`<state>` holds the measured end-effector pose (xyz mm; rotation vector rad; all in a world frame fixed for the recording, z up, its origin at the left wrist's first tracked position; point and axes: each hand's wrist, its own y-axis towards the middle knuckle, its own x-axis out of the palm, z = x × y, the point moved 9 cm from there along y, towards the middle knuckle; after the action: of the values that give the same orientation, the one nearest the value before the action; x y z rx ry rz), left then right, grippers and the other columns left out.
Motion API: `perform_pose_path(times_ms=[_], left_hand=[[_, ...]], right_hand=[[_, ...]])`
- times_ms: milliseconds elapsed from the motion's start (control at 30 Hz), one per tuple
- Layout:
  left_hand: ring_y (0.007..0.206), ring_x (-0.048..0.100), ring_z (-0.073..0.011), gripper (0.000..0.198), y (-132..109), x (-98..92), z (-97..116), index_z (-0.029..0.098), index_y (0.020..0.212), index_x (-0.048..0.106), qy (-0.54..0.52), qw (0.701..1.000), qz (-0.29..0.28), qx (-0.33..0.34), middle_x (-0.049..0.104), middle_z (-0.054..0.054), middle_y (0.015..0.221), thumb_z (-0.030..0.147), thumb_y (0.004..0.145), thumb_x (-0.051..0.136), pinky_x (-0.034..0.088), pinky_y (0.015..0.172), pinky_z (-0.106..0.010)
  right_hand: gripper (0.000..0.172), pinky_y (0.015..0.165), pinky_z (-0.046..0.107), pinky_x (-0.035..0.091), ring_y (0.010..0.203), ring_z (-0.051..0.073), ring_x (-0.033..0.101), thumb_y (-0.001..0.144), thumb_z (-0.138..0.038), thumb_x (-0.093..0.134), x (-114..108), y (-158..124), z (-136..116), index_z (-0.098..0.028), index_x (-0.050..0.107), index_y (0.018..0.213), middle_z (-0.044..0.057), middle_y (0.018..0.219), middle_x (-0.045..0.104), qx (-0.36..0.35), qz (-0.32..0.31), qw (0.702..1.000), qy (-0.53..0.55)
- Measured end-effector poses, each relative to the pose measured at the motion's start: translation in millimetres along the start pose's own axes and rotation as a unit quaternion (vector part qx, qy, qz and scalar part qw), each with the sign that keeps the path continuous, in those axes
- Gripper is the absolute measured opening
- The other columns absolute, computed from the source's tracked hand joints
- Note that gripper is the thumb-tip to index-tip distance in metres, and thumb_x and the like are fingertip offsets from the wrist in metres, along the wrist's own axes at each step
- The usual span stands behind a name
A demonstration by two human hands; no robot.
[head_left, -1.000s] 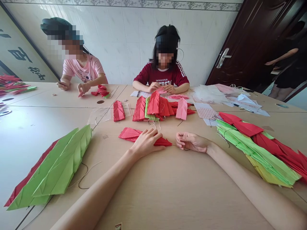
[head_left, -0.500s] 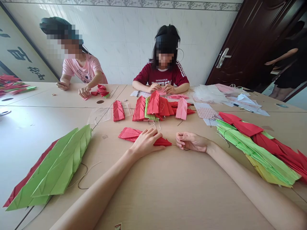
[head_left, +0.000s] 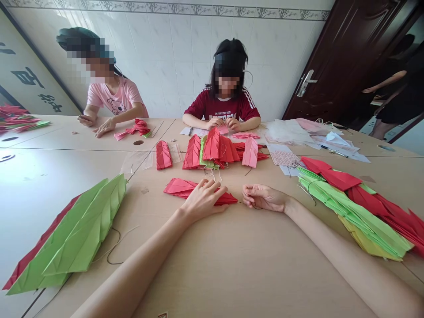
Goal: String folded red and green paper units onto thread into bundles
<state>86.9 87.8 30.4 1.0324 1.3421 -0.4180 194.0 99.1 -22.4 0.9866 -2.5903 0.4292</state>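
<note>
A red folded-paper piece (head_left: 179,187) lies in front of me, its pointed end toward the right. My left hand (head_left: 206,198) rests over it, fingers curved across the top and the thumb at the near edge, gripping it against the table. From the pointed tip a thin dark string (head_left: 240,202) runs to my right hand (head_left: 263,196). Those fingers are curled closed in a pinch on the string, just right of the tip. Part of the red paper is hidden beneath my left hand.
Large green and red folded papers (head_left: 82,225) lie at left, with loose string. More red, green and yellow ones (head_left: 351,203) are at right. Ahead stands a pile of folded papers (head_left: 212,148), beside a printed sheet (head_left: 284,154) and plastic bags (head_left: 288,131). Two people sit opposite.
My hands stay in nearly the same place, with the left hand's fingers shifted slightly. The person at the far left has drawn a hand back from the pink paper. The view has tilted slightly.
</note>
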Motion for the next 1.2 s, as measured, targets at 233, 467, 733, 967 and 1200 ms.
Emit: perform_pose_path(times_ms=[233, 467, 733, 967, 1200], left_hand=[[0.086, 0.052, -0.0189, 0.024, 4.2, 1.8, 19.9, 0.018, 0.097, 0.055, 0.012, 0.998, -0.002, 0.057, 0.058, -0.005, 0.087, 0.034, 0.092, 0.038, 0.037, 0.084, -0.034], [0.079, 0.053, -0.0161, 0.026, 3.8, 3.5, 18.6, 0.018, 0.093, 0.057, 0.006, 0.998, 0.0, 0.062, 0.057, -0.005, 0.087, 0.034, 0.093, 0.036, 0.038, 0.073, -0.029], [0.077, 0.053, -0.0156, 0.026, 2.2, 4.0, 18.6, 0.019, 0.094, 0.057, 0.014, 0.998, 0.009, 0.068, 0.057, -0.004, 0.085, 0.034, 0.093, 0.036, 0.038, 0.068, -0.027], [0.078, 0.053, -0.0152, 0.026, 1.6, 3.3, 17.0, 0.019, 0.092, 0.057, 0.0, 0.998, 0.013, 0.065, 0.057, -0.004, 0.085, 0.034, 0.092, 0.036, 0.039, 0.069, -0.027], [0.08, 0.053, -0.0157, 0.024, 1.4, 3.1, 13.5, 0.02, 0.094, 0.056, -0.023, 0.998, 0.006, 0.052, 0.056, -0.004, 0.086, 0.036, 0.092, 0.038, 0.038, 0.069, -0.027]], right_hand=[[0.019, 0.06, 0.023, 0.038, 0.064, 0.011, 0.05, 0.082, -0.027, 0.061, -2.4, 0.9, -1.2, -0.016, 0.051, 0.07, -0.004, 0.06, 0.047, -0.015, 0.009, 1.0, 0.009], [0.022, 0.055, 0.022, 0.035, 0.059, 0.01, 0.045, 0.081, -0.026, 0.063, -1.4, 0.4, -0.7, -0.016, 0.049, 0.067, -0.005, 0.056, 0.041, -0.004, 0.008, 1.0, 0.01], [0.022, 0.056, 0.022, 0.035, 0.059, 0.01, 0.045, 0.081, -0.028, 0.063, -0.7, -0.3, -0.4, -0.016, 0.049, 0.068, -0.006, 0.056, 0.04, 0.0, 0.011, 1.0, 0.005], [0.024, 0.054, 0.022, 0.034, 0.056, 0.009, 0.044, 0.081, -0.028, 0.063, 0.9, 0.0, -1.1, -0.016, 0.049, 0.066, -0.006, 0.054, 0.04, 0.001, 0.01, 1.0, -0.007], [0.021, 0.056, 0.022, 0.038, 0.057, 0.01, 0.047, 0.082, -0.025, 0.062, 2.9, -0.7, -0.6, -0.016, 0.05, 0.067, -0.005, 0.054, 0.044, -0.005, -0.012, 1.0, -0.028]])
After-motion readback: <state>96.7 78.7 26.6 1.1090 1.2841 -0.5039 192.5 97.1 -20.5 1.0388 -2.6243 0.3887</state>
